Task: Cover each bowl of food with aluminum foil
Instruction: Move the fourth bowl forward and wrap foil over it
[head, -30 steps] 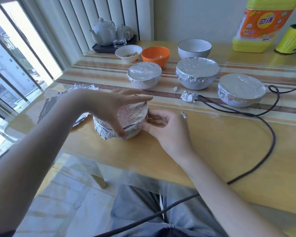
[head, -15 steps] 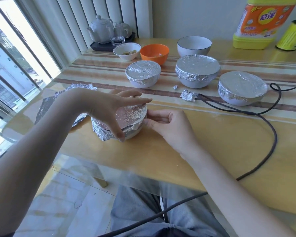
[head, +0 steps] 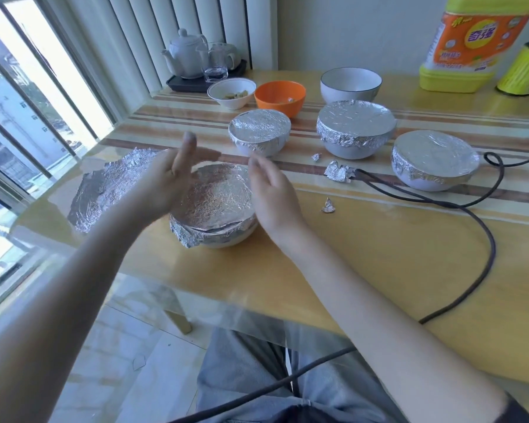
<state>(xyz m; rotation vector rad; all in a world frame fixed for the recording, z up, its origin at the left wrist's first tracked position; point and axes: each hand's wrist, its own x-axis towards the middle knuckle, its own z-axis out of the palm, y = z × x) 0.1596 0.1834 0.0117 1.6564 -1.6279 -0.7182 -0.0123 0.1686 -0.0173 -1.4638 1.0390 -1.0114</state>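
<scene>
Foil is already crimped down over the near bowl (head: 214,209), which sits by the surface's (head: 364,254) front edge, and both hands hang just above it gripping nothing: the left hand (head: 168,181) has its fingers straight and spread, the right hand (head: 269,190) has its fingers loosely relaxed — though motion blur makes the fingertips hard to read. Three more covered bowls (head: 356,128) stand in a row across the middle, parked out of the way. Toward the far edge wait a small white bowl (head: 232,92), an orange bowl (head: 280,96) and a larger white bowl (head: 351,83), all bare. A spare foil sheet (head: 110,187) lies at the left edge — within easy reach, probably for the next one.
</scene>
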